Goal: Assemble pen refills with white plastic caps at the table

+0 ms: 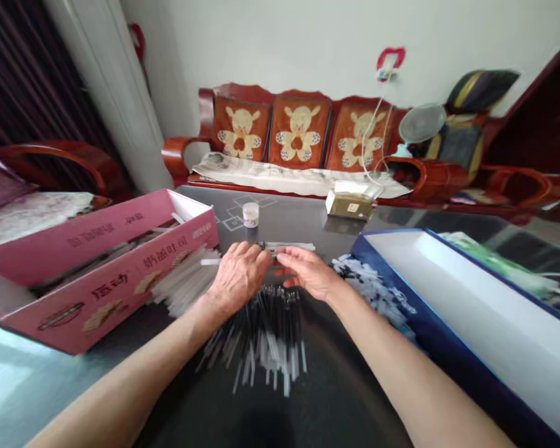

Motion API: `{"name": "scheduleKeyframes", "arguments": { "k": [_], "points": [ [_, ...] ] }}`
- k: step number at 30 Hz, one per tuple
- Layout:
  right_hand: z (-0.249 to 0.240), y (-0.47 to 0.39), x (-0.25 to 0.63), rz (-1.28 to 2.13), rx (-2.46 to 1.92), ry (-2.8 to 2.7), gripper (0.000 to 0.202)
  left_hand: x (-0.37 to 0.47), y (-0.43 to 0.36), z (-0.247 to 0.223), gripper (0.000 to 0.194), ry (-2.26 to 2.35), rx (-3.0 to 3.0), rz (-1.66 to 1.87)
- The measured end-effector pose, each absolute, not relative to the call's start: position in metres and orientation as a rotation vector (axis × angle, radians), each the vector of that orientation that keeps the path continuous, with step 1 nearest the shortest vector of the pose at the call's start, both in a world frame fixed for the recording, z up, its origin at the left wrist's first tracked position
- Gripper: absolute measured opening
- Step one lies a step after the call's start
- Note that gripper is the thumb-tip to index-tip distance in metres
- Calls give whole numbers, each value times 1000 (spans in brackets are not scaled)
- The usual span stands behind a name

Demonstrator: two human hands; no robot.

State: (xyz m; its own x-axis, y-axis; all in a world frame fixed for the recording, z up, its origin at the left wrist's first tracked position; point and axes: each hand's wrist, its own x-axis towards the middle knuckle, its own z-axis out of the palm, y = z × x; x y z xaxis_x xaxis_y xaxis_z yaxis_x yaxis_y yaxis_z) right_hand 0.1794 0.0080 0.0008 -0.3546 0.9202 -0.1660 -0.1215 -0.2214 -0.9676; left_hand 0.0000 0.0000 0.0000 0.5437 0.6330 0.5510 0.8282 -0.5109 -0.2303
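Both hands meet over the dark table (345, 361). My left hand (244, 274) is closed, knuckles up; what its fingers hold, if anything, is hidden. My right hand (305, 270) is beside it, fingers curved and thumb towards the left hand's fingertips, around something too small to name. Just beyond them lie a few thin pale sticks (292, 246). Below the hands spreads a pile of thin sticks (266, 336) with dark upper parts and whitish lower ends. Whitish translucent strips (184, 283) lie left of my left hand, and small whitish pieces (368, 286) right of my right hand.
A pink box (116, 280) with items inside stands left; a blue box (438, 323) with a white interior stands right. Farther back are a small round jar (251, 215) and a tissue box (350, 204). A wooden sofa (182, 155) with bear cushions stands behind the table.
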Motion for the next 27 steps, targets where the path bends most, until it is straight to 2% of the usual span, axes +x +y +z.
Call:
{"name": "scheduleKeyframes", "arguments": {
  "k": [5,9,12,19,27],
  "points": [
    [-9,12,175,1543,-1263,-1243,30,1,-1,1,15,-1158,-2329,-576],
    [-11,11,173,1514,-1189,-1268,21,0,0,-1,14,-1157,-2334,-580],
    [-7,10,174,1629,-1079,-1209,14,-1,1,-2,14,-1159,-2332,-583],
    [-7,11,172,1670,-1236,-1141,36,-1,1,-1,15,-1159,-2319,-580],
    [-14,11,170,1618,-1136,-1189,24,-1,2,0,17,-1103,-2324,-587]
  ]
}}
